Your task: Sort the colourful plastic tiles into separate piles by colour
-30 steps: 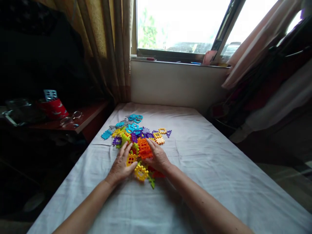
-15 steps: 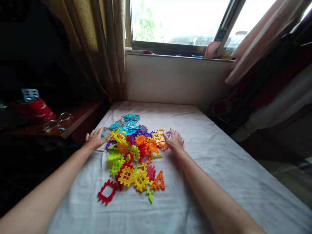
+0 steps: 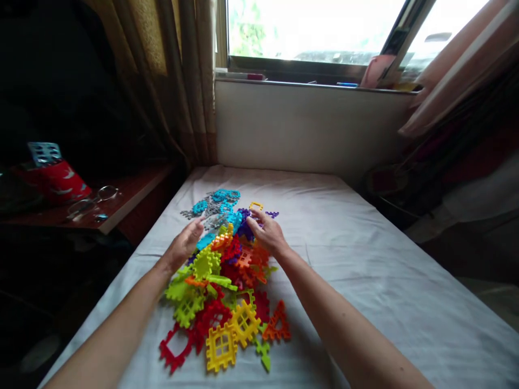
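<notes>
A heap of flat plastic interlocking tiles (image 3: 227, 270) in many colours lies on a white sheet (image 3: 365, 281). My left hand (image 3: 184, 244) rests on the left flank of the heap, fingers stretched and slightly curved against the tiles. My right hand (image 3: 268, 233) presses on the right flank, fingers extended over purple and orange tiles. Both hands cup the pile from either side and hold nothing. A yellow square tile (image 3: 221, 347), a red frame tile (image 3: 175, 348) and an orange triangle tile (image 3: 277, 324) lie nearest me. Blue and grey tiles (image 3: 214, 202) lie at the far end.
A dark wooden side table (image 3: 117, 202) on the left holds glasses (image 3: 91, 202), a red pouch (image 3: 57, 183) and a blister pack (image 3: 44, 152). A white wall (image 3: 308, 129) and window sill lie ahead, curtains (image 3: 178, 81) at left, dark clothes at right.
Both hands have moved inward from the outer edges of the spread tiles, pushing them into a tighter heap. The camera has tilted, so the tiles sit nearer me.
</notes>
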Tool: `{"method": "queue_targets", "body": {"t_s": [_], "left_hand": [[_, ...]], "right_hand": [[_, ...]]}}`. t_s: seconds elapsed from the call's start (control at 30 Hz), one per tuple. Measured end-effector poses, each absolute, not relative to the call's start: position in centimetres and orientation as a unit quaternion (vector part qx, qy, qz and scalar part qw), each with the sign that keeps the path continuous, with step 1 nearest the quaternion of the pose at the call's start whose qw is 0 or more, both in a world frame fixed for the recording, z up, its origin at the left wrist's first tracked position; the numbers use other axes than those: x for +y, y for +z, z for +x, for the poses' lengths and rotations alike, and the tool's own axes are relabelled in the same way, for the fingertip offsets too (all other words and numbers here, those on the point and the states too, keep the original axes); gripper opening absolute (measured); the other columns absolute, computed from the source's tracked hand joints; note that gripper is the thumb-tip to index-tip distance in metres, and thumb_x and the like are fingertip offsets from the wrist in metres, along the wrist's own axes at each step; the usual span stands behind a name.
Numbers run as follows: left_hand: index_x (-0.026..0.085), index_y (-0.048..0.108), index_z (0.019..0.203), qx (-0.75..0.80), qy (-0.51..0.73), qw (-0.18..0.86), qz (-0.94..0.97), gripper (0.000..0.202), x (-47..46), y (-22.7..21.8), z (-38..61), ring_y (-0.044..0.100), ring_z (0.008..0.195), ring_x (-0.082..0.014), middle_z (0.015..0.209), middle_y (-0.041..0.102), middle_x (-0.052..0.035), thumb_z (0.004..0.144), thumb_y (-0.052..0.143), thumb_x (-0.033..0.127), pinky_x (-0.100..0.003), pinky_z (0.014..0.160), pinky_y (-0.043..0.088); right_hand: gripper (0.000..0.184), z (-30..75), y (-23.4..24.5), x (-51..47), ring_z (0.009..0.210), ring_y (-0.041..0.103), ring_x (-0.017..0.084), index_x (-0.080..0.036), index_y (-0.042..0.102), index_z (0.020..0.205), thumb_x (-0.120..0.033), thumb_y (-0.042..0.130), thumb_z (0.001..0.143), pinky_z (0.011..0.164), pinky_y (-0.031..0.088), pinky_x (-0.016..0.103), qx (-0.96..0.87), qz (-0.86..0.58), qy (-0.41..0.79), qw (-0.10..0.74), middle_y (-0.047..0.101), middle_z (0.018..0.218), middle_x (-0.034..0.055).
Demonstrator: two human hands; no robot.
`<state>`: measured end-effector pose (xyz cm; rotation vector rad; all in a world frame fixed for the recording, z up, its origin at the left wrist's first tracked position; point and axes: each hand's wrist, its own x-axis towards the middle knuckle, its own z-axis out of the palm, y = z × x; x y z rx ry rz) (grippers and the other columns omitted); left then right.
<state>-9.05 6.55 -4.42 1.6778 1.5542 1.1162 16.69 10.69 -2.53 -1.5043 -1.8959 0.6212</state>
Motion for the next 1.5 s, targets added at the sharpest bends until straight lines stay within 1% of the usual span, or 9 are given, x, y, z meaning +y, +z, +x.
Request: {"method": "queue_targets", "body": {"t_s": [0.1, 0.23, 0.43, 0.57, 0.83, 1.07, 1.17, 1.3, 1.5], "left_hand": [[0.017, 0.054, 0.137, 0.611, 0.481, 0.281, 0.563, 0.087, 5.7, -5.1, -11.9, 0.045, 0.139, -0.0329, 0.147, 0.053, -0.0160, 0.080, 0.042, 0.082, -0.047, 0.112, 0.041], [0.015, 0.056, 0.134, 0.612, 0.532, 0.295, 0.505, 0.082, 5.5, -6.7, -13.7, 0.049, 0.135, -0.0313, 0.145, 0.054, -0.0173, 0.084, 0.041, 0.078, -0.048, 0.112, 0.043], [0.017, 0.058, 0.132, 0.630, 0.495, 0.247, 0.544, 0.077, 5.2, -7.0, -13.0, 0.053, 0.132, -0.0293, 0.140, 0.059, -0.0151, 0.086, 0.039, 0.076, -0.046, 0.114, 0.040], [0.017, 0.059, 0.130, 0.647, 0.452, 0.190, 0.584, 0.072, 5.2, -6.7, -12.8, 0.055, 0.129, -0.0283, 0.135, 0.063, -0.0131, 0.089, 0.036, 0.072, -0.044, 0.113, 0.041], [0.013, 0.063, 0.122, 0.655, 0.365, -0.019, 0.662, 0.065, 7.0, -9.1, -13.1, 0.057, 0.125, -0.0329, 0.127, 0.065, -0.0195, 0.091, 0.033, 0.062, -0.052, 0.113, 0.039], [0.016, 0.058, 0.130, 0.680, 0.299, -0.053, 0.668, 0.062, 8.9, -8.5, -14.2, 0.053, 0.130, -0.0325, 0.136, 0.060, -0.0173, 0.087, 0.041, 0.056, -0.047, 0.112, 0.038], [0.015, 0.055, 0.135, 0.701, 0.231, -0.042, 0.673, 0.066, 11.5, -6.4, -14.7, 0.049, 0.134, -0.0327, 0.143, 0.055, -0.0175, 0.084, 0.045, 0.054, -0.045, 0.113, 0.037], [0.016, 0.053, 0.138, 0.743, 0.094, 0.002, 0.663, 0.068, 14.4, -3.7, -13.8, 0.053, 0.130, -0.0343, 0.139, 0.060, -0.0164, 0.081, 0.052, 0.053, -0.047, 0.109, 0.038], [0.025, 0.072, 0.107, 0.730, 0.127, 0.026, 0.671, 0.037, 12.8, -2.7, -11.0, 0.067, 0.108, -0.0279, 0.114, 0.074, -0.0071, 0.085, 0.047, 0.038, -0.036, 0.092, 0.048]], "right_hand": [[0.048, 15.8, -0.5, 14.4, 0.123, 0.059, 0.020, -0.024, 0.056, 0.139, -0.046, 0.048, 0.097, 0.106, 0.044, 0.033, -0.725, -0.593, 0.181, 0.300, 0.061, 0.138, 0.0069], [0.060, 12.0, 1.1, 20.0, 0.139, 0.044, 0.030, -0.029, 0.050, 0.145, -0.059, 0.052, 0.092, 0.113, 0.038, 0.049, -0.755, -0.605, 0.139, 0.210, 0.047, 0.152, 0.0105], [0.082, 5.8, -0.1, 23.8, 0.148, 0.025, 0.039, -0.036, 0.039, 0.152, -0.075, 0.055, 0.081, 0.112, 0.027, 0.067, -0.800, -0.575, 0.154, 0.074, 0.029, 0.161, 0.0128], [0.073, 4.6, -1.8, 23.2, 0.148, 0.022, 0.040, -0.041, 0.049, 0.144, -0.075, 0.057, 0.080, 0.112, 0.026, 0.068, -0.829, -0.541, 0.139, 0.021, 0.030, 0.161, 0.0071], [0.042, 9.4, -0.4, 18.2, 0.141, 0.037, 0.033, -0.037, 0.066, 0.127, -0.049, 0.059, 0.088, 0.109, 0.039, 0.055, -0.881, -0.459, 0.111, -0.038, 0.044, 0.153, 0.0043], [0.043, 15.3, 0.5, 14.7, 0.132, 0.051, 0.025, -0.037, 0.061, 0.133, -0.039, 0.060, 0.090, 0.112, 0.038, 0.044, -0.866, -0.476, 0.140, 0.070, 0.061, 0.140, -0.0013], [0.051, 18.8, 0.2, 14.9, 0.134, 0.051, 0.025, -0.032, 0.056, 0.140, -0.043, 0.059, 0.090, 0.110, 0.040, 0.040, -0.801, -0.569, 0.129, 0.136, 0.057, 0.145, 0.0037], [0.069, 23.1, -1.6, 14.7, 0.138, 0.046, 0.030, -0.018, 0.047, 0.148, -0.056, 0.055, 0.090, 0.110, 0.040, 0.043, -0.681, -0.705, 0.149, 0.131, 0.049, 0.150, 0.0154], [0.069, 23.3, -4.6, 8.7, 0.134, 0.052, 0.027, -0.022, 0.050, 0.146, -0.063, 0.050, 0.090, 0.110, 0.040, 0.038, -0.691, -0.657, 0.221, 0.205, 0.055, 0.146, 0.0100]]}}
